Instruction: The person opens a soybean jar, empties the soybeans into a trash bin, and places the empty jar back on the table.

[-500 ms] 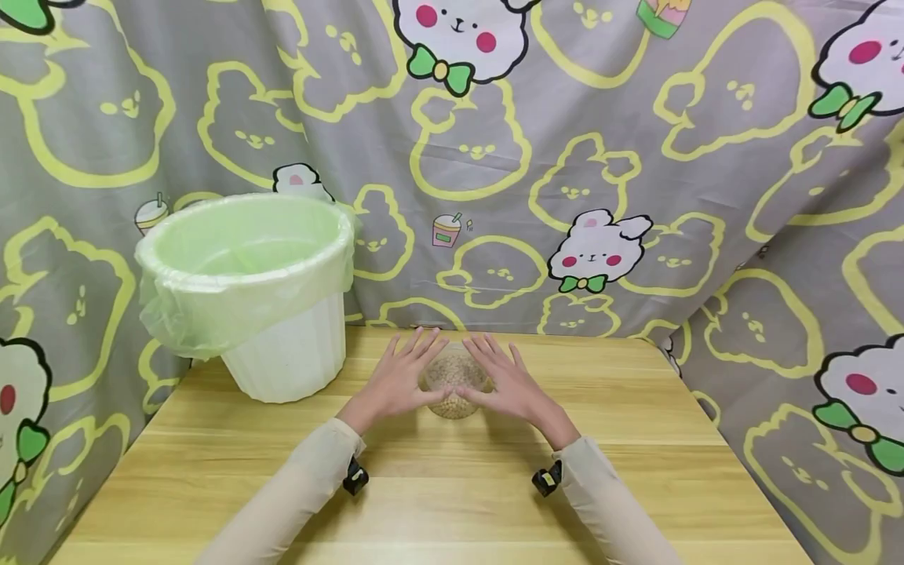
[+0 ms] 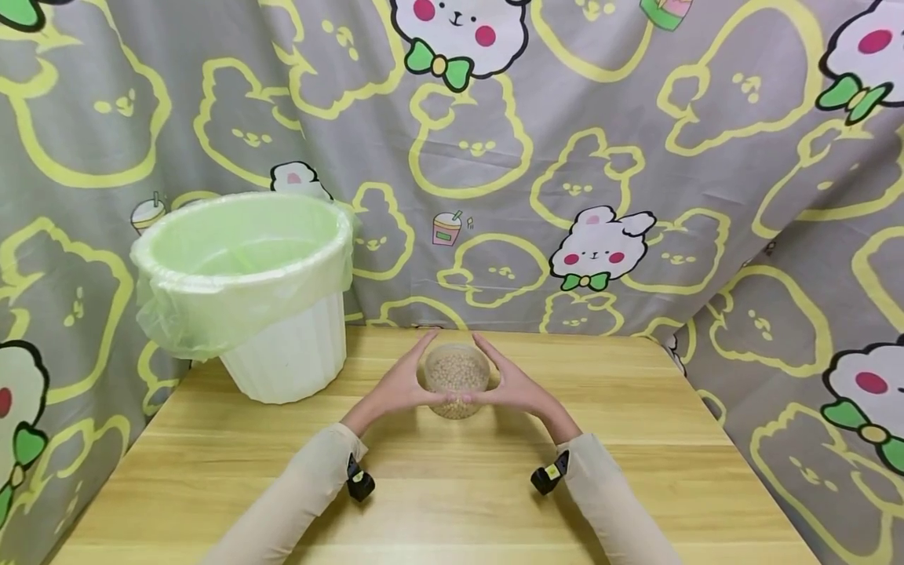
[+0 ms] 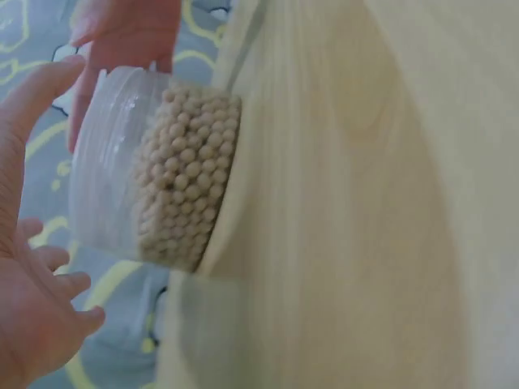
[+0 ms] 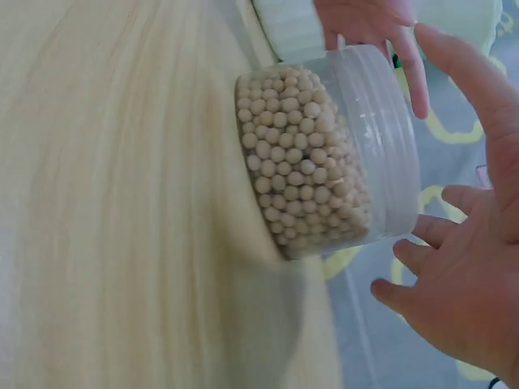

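A clear round plastic jar (image 2: 457,367), filled with small round beige beads (image 4: 296,162), stands upright on the wooden table. My left hand (image 2: 399,388) is at its left side and my right hand (image 2: 518,388) at its right, palms turned toward each other. Both thumbs reach across the near side of the jar, and their tips almost meet there. In the left wrist view, fingers (image 3: 69,284) spread beside the frosted upper part of the jar. The right wrist view has the right fingers (image 4: 413,259) likewise spread at the jar's upper edge.
A white ribbed bin (image 2: 297,353) with a pale green liner bag (image 2: 212,306) folded over its rim stands at the table's back left. A grey cartoon-print curtain (image 2: 395,157) hangs behind the table (image 2: 452,486) and along its sides. Small black cameras sit at both wrists.
Both hands have turned from palms down over the jar to palms facing inward at its sides. More of the jar's top now shows between them. The bin has not moved.
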Available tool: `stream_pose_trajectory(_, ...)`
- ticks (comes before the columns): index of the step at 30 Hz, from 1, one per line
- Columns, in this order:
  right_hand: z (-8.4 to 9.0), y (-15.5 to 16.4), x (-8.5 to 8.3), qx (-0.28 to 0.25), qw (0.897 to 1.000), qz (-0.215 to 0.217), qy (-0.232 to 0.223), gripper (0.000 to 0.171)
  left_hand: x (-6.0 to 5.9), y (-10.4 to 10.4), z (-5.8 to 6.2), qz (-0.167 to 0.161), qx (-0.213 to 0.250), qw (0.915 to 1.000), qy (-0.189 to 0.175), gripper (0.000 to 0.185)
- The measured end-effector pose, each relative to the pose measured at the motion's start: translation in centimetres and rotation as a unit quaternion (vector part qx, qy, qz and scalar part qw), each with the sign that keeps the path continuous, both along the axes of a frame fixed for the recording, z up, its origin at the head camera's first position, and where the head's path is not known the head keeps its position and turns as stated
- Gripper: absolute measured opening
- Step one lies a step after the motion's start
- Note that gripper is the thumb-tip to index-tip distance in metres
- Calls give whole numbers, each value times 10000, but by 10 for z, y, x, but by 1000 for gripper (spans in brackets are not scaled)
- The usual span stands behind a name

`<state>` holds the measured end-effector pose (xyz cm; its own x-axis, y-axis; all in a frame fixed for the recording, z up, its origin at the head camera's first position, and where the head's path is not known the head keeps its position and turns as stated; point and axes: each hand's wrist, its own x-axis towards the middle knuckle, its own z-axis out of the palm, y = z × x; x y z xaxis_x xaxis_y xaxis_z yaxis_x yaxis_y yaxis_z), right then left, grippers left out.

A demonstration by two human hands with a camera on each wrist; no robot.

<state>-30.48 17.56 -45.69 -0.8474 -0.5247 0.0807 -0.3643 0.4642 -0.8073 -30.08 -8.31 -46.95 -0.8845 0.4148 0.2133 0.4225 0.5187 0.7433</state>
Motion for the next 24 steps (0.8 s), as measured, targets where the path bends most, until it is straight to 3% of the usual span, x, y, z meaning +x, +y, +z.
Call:
stream_pose_trajectory(4,-7,1,-6,-685,9958,129,-601,119,-1,2,-10,8,1068,9903,-890,128)
stream_pose_trajectory(9,-19,2,-12,-1367,9817,122,-1323,126,-4,5,-23,-177,1716,9746,-1427,129)
stream_pose_trajectory(14,-32,3,-16,-1434,9764,204,-1604,128,-5,5,-34,-461,1938,9679,-1530,124)
stream_pose_trajectory(20,-42,2,-20,-1499,9774,675,-1333,115,-5,3,-38,-467,1861,9701,-1488,118)
stream_pose_trajectory(24,-43,1,-21,-1338,9820,645,-1169,106,-10,2,-39,-391,1649,9742,-1487,117)
